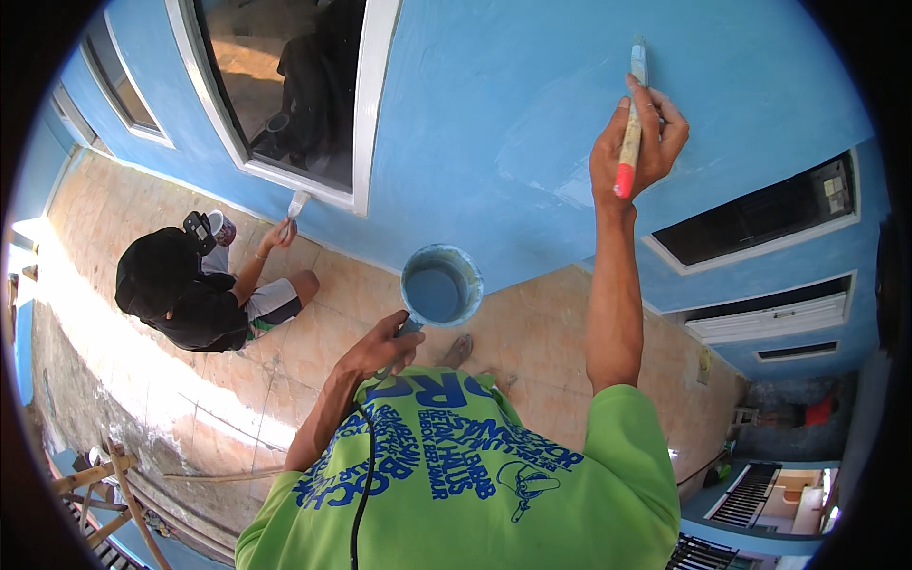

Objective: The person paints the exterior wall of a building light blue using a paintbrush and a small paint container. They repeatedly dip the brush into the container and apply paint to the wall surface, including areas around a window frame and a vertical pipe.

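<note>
right hand (657, 144): closed around the handle of a paintbrush (628, 157), tip up at the far wall (484, 95); contact cannot be told.
left hand (378, 349): gripping the handle of a pail (465, 274) of blue paint (434, 295), held near, left of the paintbrush.
coat: blue nearly throughout, so apparently well advanced; paler streaks (549, 157) left of the right hand probably remain to be evened.
co-worker (204, 309): low at left, second brush (298, 202) by the white window frame (366, 104).
</note>
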